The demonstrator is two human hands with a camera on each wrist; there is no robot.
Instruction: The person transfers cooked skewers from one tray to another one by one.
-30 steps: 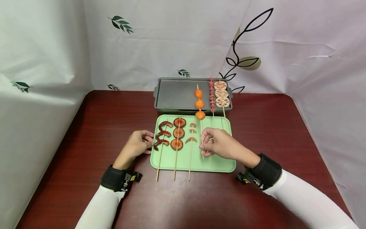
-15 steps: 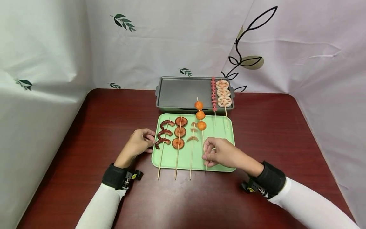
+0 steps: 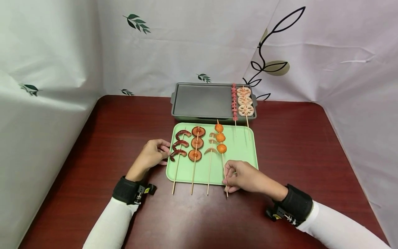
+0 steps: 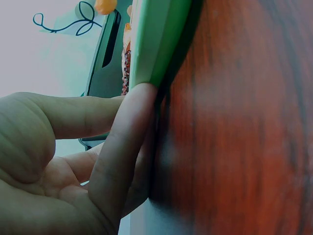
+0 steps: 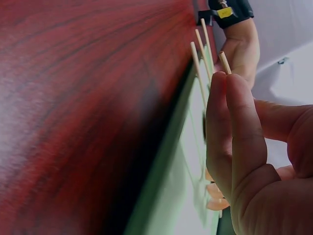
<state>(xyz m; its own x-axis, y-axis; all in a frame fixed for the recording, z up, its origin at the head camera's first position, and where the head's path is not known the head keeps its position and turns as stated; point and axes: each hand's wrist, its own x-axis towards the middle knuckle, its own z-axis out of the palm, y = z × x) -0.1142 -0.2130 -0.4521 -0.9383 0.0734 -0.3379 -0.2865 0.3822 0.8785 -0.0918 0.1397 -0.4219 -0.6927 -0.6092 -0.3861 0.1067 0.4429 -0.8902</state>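
My right hand (image 3: 242, 175) pinches the lower stick of a skewer of orange balls (image 3: 221, 137) over the right half of a green tray (image 3: 240, 148). In the right wrist view the stick's end (image 5: 225, 62) pokes out past the fingertips. Lying on the tray, from left to right, are a tentacle skewer (image 3: 179, 144), a mushroom slice skewer (image 3: 197, 143) and a skewer of thin pale curved slices (image 3: 211, 150). At the tray's left edge, my left hand (image 3: 153, 154) grips the rim, with a fingertip against the green side (image 4: 159, 49) in the left wrist view.
Behind the tray stands a dark grey grill pan (image 3: 202, 101). A skewer of small pink pieces (image 3: 234, 103) and a lotus root skewer (image 3: 245, 101) lie at its right end, their sticks reaching over the tray. Patterned white cloth (image 3: 186, 41) surrounds the reddish-brown table (image 3: 295, 148).
The right hand has drawn the orange ball skewer away from the grill pan toward the person, so the balls are now over the tray. The left hand has stayed at the tray edge.
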